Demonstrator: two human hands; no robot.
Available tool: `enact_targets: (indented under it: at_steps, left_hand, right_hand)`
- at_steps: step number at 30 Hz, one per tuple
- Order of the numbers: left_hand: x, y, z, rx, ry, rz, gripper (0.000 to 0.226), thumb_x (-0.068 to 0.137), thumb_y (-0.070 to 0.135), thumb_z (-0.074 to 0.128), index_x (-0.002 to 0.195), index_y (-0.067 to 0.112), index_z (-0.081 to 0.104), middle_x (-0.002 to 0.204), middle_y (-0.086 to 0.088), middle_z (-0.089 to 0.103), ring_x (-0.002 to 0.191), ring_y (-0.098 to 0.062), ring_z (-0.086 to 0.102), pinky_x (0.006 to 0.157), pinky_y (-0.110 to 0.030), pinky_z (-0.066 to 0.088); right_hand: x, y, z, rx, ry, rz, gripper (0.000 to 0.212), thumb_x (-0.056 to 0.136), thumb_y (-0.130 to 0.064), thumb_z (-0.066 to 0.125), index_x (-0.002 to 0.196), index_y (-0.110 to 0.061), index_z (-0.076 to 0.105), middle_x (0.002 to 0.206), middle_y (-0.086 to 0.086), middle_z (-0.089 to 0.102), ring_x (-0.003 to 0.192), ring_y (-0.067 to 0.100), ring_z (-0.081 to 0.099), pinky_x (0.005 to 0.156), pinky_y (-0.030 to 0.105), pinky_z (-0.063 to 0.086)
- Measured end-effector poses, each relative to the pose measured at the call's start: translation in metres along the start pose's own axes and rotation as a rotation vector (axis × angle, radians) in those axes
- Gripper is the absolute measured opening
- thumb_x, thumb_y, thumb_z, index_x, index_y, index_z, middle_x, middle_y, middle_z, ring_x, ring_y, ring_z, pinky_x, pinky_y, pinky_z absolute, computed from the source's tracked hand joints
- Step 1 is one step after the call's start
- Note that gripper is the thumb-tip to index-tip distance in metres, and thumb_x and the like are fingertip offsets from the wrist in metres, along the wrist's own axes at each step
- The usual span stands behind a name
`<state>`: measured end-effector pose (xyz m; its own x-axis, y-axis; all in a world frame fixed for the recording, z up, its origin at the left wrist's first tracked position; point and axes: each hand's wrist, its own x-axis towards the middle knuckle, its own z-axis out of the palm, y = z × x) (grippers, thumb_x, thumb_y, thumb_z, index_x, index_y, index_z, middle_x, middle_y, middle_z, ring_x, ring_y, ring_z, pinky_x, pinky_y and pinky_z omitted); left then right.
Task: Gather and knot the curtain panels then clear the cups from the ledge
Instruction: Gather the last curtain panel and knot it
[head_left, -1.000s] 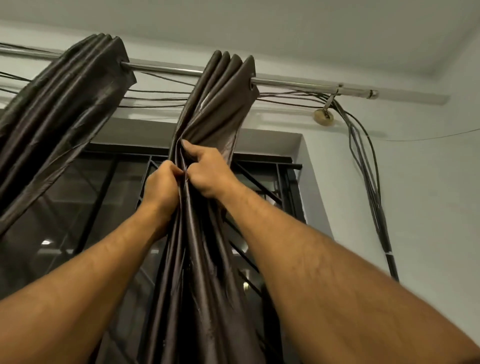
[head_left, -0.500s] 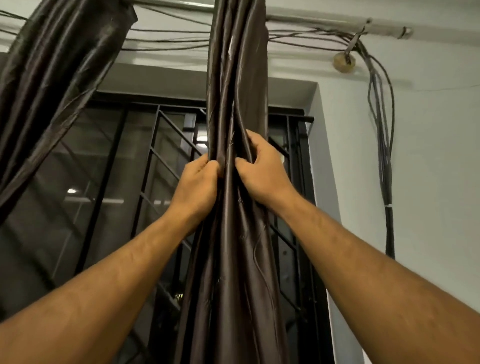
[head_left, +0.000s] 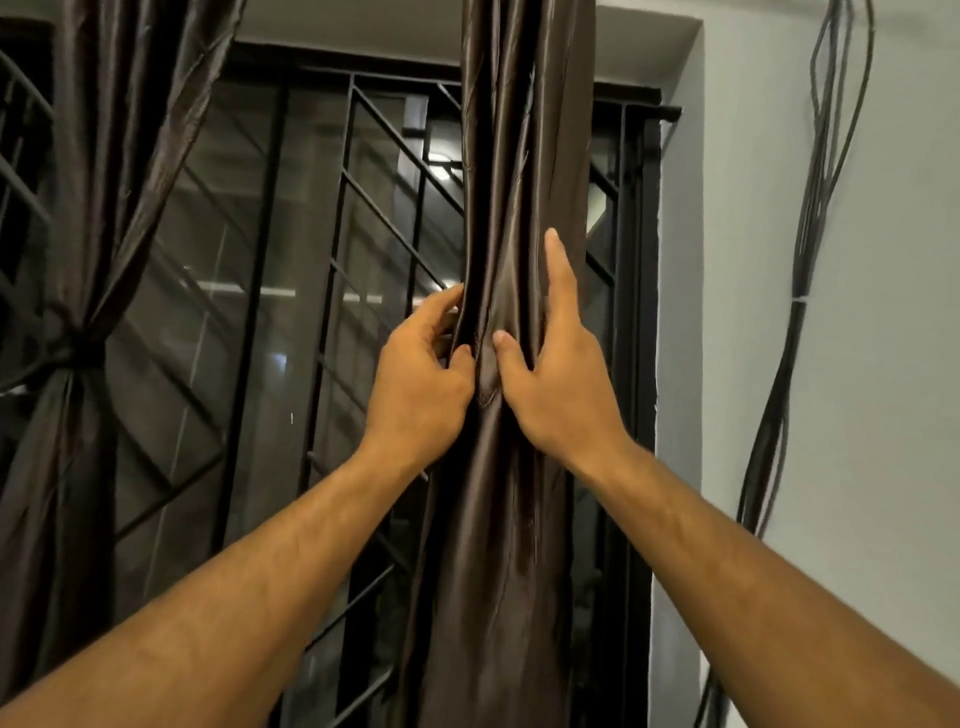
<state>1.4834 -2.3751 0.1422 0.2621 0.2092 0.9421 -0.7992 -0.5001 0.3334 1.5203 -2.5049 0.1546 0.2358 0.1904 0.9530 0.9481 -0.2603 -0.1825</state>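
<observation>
Nearest, at centre frame, the left hand (head_left: 421, 384) pinches the folds of the right curtain panel (head_left: 519, 156) while the right hand (head_left: 556, 379) presses them in, forefinger straight up. I'd squeeze every pleat into one tight rope before knotting. Behind, at left, the other panel (head_left: 78, 260) already hangs cinched. No cups visible.
</observation>
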Motion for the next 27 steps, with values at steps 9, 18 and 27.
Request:
enact_targets:
  at_steps: [9, 18, 27]
  left_hand:
    - [-0.041, -0.036, -0.035, 0.124, 0.058, -0.174, 0.016, 0.094, 0.006, 0.065, 0.1, 0.02, 0.072, 0.081, 0.006, 0.072, 0.068, -0.009, 0.068, 0.057, -0.017, 0.054]
    - [-0.11, -0.053, -0.04, 0.018, -0.069, -0.272, 0.022, 0.096, 0.006, 0.064, 0.108, 0.022, 0.071, 0.092, 0.009, 0.074, 0.081, -0.01, 0.073, 0.073, -0.039, 0.063]
    - [-0.117, -0.048, -0.044, 0.044, -0.067, -0.267, 0.033, 0.094, 0.031, 0.07, 0.125, 0.019, 0.071, 0.112, 0.009, 0.074, 0.101, 0.001, 0.068, 0.088, -0.024, 0.059]
  right_hand:
    - [-0.062, 0.007, -0.017, -0.309, 0.248, 0.279, 0.022, 0.1, -0.005, 0.054, 0.108, -0.019, 0.068, 0.117, -0.006, 0.062, 0.085, -0.001, 0.053, 0.076, -0.004, 0.038]
    - [-0.127, -0.024, 0.029, -0.768, 0.256, 0.171, 0.036, 0.098, -0.052, 0.061, 0.102, -0.018, 0.074, 0.098, 0.002, 0.05, 0.088, 0.021, 0.05, 0.074, 0.037, 0.047]
    - [-0.139, -0.048, 0.055, -0.662, -0.098, 0.5, 0.03, 0.104, -0.037, 0.051, 0.118, -0.021, 0.073, 0.102, 0.0, 0.077, 0.096, 0.025, 0.071, 0.081, 0.038, 0.057]
